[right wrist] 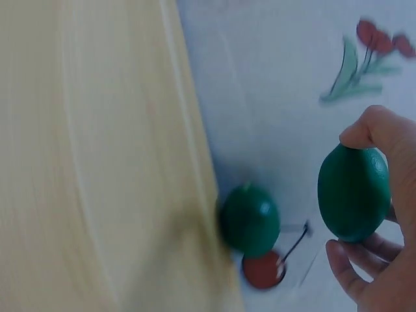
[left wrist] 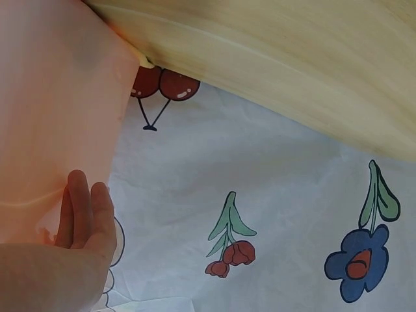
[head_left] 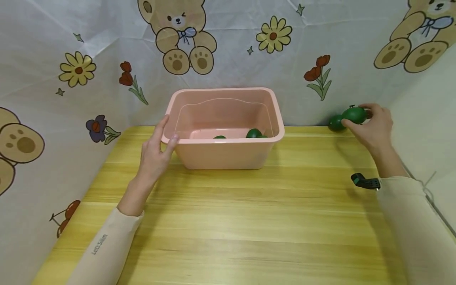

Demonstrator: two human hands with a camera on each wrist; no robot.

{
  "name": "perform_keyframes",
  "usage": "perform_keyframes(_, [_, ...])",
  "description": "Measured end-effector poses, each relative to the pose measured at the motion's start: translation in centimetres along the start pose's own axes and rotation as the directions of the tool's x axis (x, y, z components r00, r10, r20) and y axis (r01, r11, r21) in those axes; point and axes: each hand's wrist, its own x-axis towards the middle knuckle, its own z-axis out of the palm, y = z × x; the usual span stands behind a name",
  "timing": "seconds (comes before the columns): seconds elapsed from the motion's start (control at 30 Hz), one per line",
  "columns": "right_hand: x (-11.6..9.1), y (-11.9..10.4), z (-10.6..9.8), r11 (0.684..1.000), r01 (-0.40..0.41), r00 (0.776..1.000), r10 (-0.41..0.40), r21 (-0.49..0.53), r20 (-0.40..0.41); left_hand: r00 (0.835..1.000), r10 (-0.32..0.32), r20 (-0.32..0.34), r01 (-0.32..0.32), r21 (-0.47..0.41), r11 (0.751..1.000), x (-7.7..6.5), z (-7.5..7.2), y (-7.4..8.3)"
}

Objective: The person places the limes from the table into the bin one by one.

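At the right back of the table, my right hand [head_left: 379,124] holds a smooth dark green egg-shaped fruit [head_left: 354,115] between thumb and fingers. A second green fruit [right wrist: 250,220] sits just below it, at the table's back edge against the printed cloth. My left hand [head_left: 153,158] grips the front left corner of a pink plastic bin [head_left: 222,155]. In the left wrist view, fingers [left wrist: 81,208] lie along the bin's outer wall. Inside the bin, green fruits [head_left: 254,133] show partly above the front rim, which hides the rest.
A wood-grain table [head_left: 249,221] lies under the bin. White cloth [head_left: 235,75] printed with bears and flowers hangs behind and at the left. A small black device [head_left: 365,182] is on my right wrist. Along the right side runs a pale wall [head_left: 427,130] with a thin cable.
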Motion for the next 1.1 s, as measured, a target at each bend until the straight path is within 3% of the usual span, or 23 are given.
perform_keyframes(0.37, [-2.0, -6.5, 0.2, 0.991, 0.131, 0.99, -0.131, 0.003, -0.048, 1.0, -0.01, 0.007, 0.01, -0.004, 1.0, 0.0, 0.0, 0.1])
perform_keyframes(0.63, [-4.0, -9.5, 0.1, 0.975, 0.222, 0.972, -0.221, 0.007, -0.077, 1.0, -0.007, 0.015, 0.007, -0.008, 1.0, -0.1, 0.0, 0.0])
perform_keyframes(1.1, [-6.8, -14.3, -0.4, 0.953, 0.295, 0.955, -0.291, 0.075, -0.058, 1.0, -0.008, 0.018, 0.008, -0.002, 1.0, 0.0, -0.1, 0.2])
